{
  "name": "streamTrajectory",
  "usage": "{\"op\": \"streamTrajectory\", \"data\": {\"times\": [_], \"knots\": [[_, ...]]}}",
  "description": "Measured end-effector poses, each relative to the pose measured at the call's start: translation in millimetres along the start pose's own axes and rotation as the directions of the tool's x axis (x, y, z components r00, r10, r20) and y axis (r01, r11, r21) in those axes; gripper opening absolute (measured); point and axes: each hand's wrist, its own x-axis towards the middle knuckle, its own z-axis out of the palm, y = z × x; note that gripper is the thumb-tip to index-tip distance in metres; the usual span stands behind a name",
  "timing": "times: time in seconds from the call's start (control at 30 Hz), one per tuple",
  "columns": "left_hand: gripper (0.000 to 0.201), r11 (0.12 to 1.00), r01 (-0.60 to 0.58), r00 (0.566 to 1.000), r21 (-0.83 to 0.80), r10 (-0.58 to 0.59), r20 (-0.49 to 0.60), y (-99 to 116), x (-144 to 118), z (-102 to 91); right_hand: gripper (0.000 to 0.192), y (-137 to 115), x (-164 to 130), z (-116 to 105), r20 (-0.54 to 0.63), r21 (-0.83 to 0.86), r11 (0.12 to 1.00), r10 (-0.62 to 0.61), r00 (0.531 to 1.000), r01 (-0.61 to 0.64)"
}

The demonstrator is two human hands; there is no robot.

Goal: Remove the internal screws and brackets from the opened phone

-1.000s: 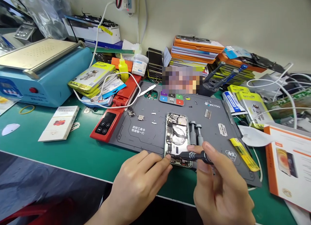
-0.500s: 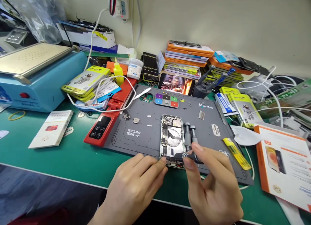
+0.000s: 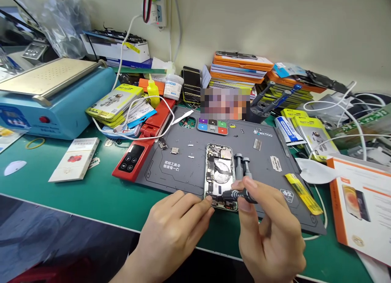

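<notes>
Head view: two hands, left, right; one screwdriver; one opened phone.

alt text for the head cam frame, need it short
A person's right hand holds a dark screwdriver to the lower end of an opened phone lying on a grey repair mat, while the left hand steadies the phone's bottom corner. Around the mat, the green workbench holds boxes, cables and a blue heating machine.
</notes>
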Motion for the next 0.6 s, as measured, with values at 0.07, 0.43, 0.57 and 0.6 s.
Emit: {"op": "streamTrajectory", "data": {"times": [0.07,0.43,0.57,0.6], "knots": [[0.013,1.0,-0.001,1.0,0.006,0.001,-0.009,0.4,-0.4,0.4,0.079,0.0,-0.7,0.3,0.001,0.018,1.0,0.005,1.0,-0.005],[0.021,0.996,0.09,0.996,-0.009,-0.09,0.03,-12.6,3.2,-20.2,0.094,1.6,-3.7,6.3,0.015,-0.102,0.995,-0.022,1.0,0.023],[0.02,0.975,0.118,0.993,0.19,-0.121,0.003,-33.1,8.8,-38.3,0.094,-0.6,-3.3,5.0,0.009,-0.123,0.992,-0.014,1.0,0.015],[0.021,0.97,0.097,0.994,0.223,-0.104,0.021,-37.3,9.8,-39.8,0.093,-0.9,-3.5,4.9,0.007,-0.131,0.991,0.003,1.0,-0.002]]}}
